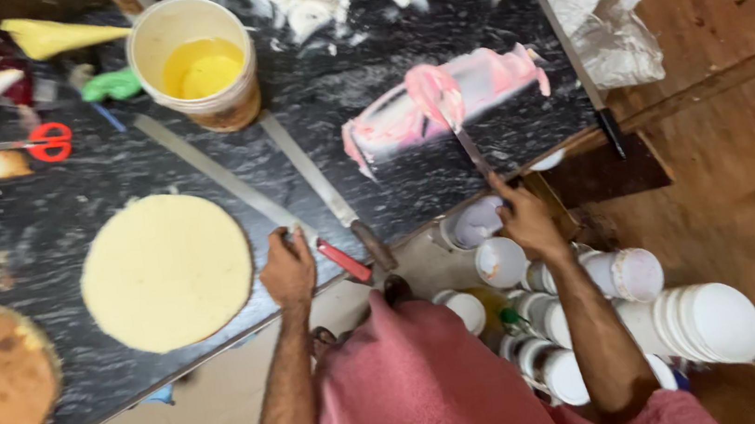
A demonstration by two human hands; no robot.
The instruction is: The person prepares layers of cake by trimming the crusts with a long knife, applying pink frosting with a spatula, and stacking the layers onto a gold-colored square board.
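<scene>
**Black marble surface, cake work: stock on view**

Surface: black, white-veined; wood floor at right.
Cake rounds: 1 pale, 2 brown at left edge.
Long knives: 2; the red-handled knife lies by the front edge, left hand curled shut on its grip.
Palette knife: 1, pinched in right hand, blade in pink-white cream.
Bucket: 1, yellow liquid.
Scissors: 1.
White tubs: many, crowded below the front edge.
Open room: centre strip.
</scene>
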